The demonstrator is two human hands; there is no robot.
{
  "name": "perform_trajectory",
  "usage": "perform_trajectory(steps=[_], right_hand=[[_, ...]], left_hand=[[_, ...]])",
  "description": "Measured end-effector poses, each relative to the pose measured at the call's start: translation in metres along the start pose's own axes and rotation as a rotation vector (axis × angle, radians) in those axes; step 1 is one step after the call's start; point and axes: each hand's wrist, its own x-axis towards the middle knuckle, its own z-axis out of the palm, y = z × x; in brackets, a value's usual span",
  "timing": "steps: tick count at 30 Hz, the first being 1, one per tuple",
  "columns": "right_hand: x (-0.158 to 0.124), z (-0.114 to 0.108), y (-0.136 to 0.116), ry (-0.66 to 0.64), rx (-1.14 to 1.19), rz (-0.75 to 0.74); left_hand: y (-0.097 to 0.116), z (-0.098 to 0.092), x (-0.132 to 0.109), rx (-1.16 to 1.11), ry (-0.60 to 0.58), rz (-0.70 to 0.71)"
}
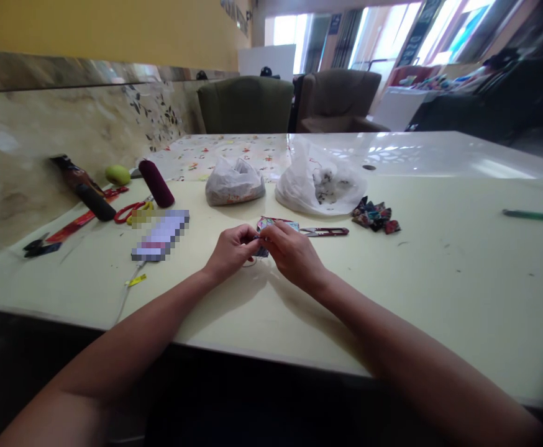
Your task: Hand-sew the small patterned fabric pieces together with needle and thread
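Over the middle of the table, my left hand [231, 251] and my right hand [294, 253] meet fingertip to fingertip. Both are closed in a pinch on one small dark piece [257, 237], mostly covered by the fingers; it looks like cloth, but its kind is unclear. Just behind and below them lies a flat, colourful patterned packet or cloth [276, 221], partly hidden. Thread snips [330, 231] with dark handles rest right of my right hand. Further right sits a small heap of dark patterned cloth pieces [374, 216].
Two white plastic bags [234, 183] [299, 186] stand behind the hands. To the left are a phone [162, 236] on a cable, scissors [134, 212], a maroon thread cone [156, 184], a green apple [117, 175] and a brown bottle [73, 174]. A green pen [527, 215] lies far right.
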Motion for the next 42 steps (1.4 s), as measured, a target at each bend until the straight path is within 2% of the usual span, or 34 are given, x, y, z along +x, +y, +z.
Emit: perform_trajectory(steps=[6,10,13,17,19,21,26,29,32,34,39,42], right_hand=[[-0.002,0.002,0.004,0.025,-0.071,-0.028],[-0.001,-0.001,-0.004,0.124,-0.007,-0.125],[0.002,-0.011,-0.014,0.173,0.363,-0.07],[0.009,-0.038,-0.009,0.114,1.004,0.216],[0.013,-0.053,0.002,0.145,1.145,0.275],[0.017,-0.066,0.013,0.227,1.186,0.279],[0.021,-0.086,0.04,0.416,1.141,0.252],[0.022,-0.09,0.056,0.618,1.103,0.257],[0.021,-0.092,0.07,0.838,0.925,0.24],[0.02,-0.093,0.078,0.929,0.76,0.234],[0.016,-0.096,0.091,1.06,0.45,0.23],[0.013,-0.097,0.092,1.034,0.345,0.238]], left_hand=[[-0.001,0.001,-0.001,0.227,-0.003,0.146],[-0.003,0.002,0.001,0.306,0.003,0.19],[-0.006,0.0,0.005,0.179,0.049,0.066],[-0.015,-0.01,0.014,-0.156,0.186,-0.146],[-0.019,-0.016,0.019,-0.249,0.251,-0.204],[-0.023,-0.024,0.024,-0.3,0.315,-0.233],[-0.031,-0.038,0.034,-0.365,0.426,-0.243],[-0.035,-0.042,0.036,-0.363,0.459,-0.252],[-0.038,-0.043,0.037,-0.356,0.47,-0.249],[-0.038,-0.043,0.037,-0.35,0.464,-0.242],[-0.038,-0.041,0.037,-0.33,0.441,-0.231],[-0.038,-0.04,0.037,-0.28,0.432,-0.202]])
